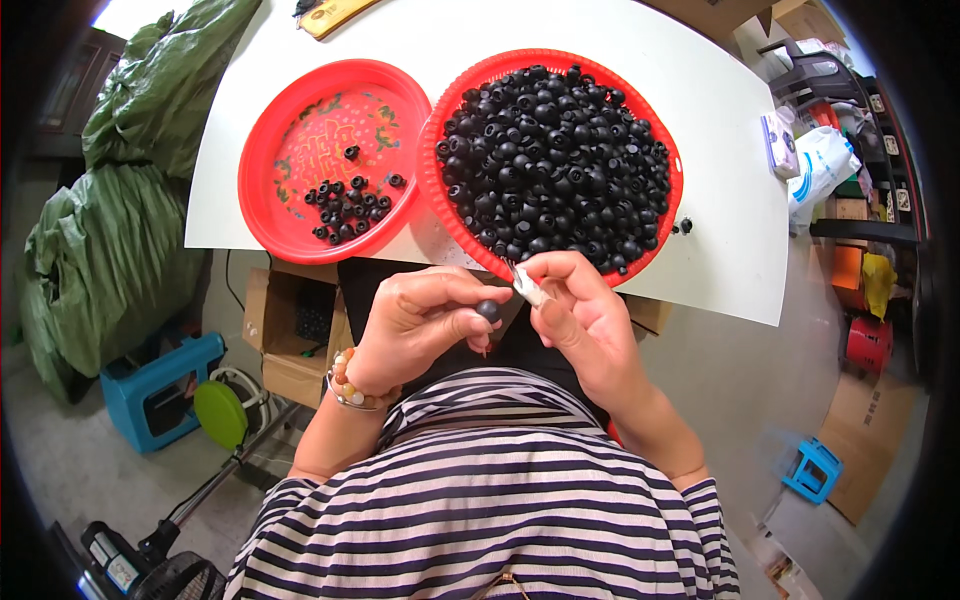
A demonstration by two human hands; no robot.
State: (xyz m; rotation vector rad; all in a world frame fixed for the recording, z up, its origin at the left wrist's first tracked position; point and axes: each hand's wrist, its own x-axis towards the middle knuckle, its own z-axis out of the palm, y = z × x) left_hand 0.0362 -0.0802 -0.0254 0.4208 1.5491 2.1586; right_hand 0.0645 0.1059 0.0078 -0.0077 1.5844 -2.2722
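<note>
Left hand: the person's left hand [430, 315], a beaded bracelet [350, 378] at its wrist, pinches a small round matte-black piece [488, 310] between thumb and forefinger, in front of the tabletop's near edge.
Right hand: the fingers of the right hand [590, 325] grip a slim white-wrapped tool [528, 288] with a thin tip; tool and piece are near each other but look apart.
Piece in hand: seemingly mid-handling; whether it is finished cannot be told.
Progress: judging by the two heaps, an early stage if the smaller one holds the finished pieces; the larger would then be what is left. The picture does not settle which is which.
Cardboard box: the open brown cardboard box [262, 320] below the tabletop's left part holds something dark, too shadowed to identify.
Round dish: the shallow red plastic dish [255, 180] with a printed floor has a small cluster of black pieces [346, 212] toward its near side, one lying apart farther back; most of its floor shows.
Round basket: the red plastic basket with a ridged rim [432, 185], just right of the dish, is heaped with black pieces [550, 160], many showing a hollow or collared end.
Tabletop: the white tabletop [730, 240] carries both containers, with stray black bits [684, 226] just right of the basket.
Far edge: a yellowish wooden board [335, 14] lies beyond the dish.
</note>
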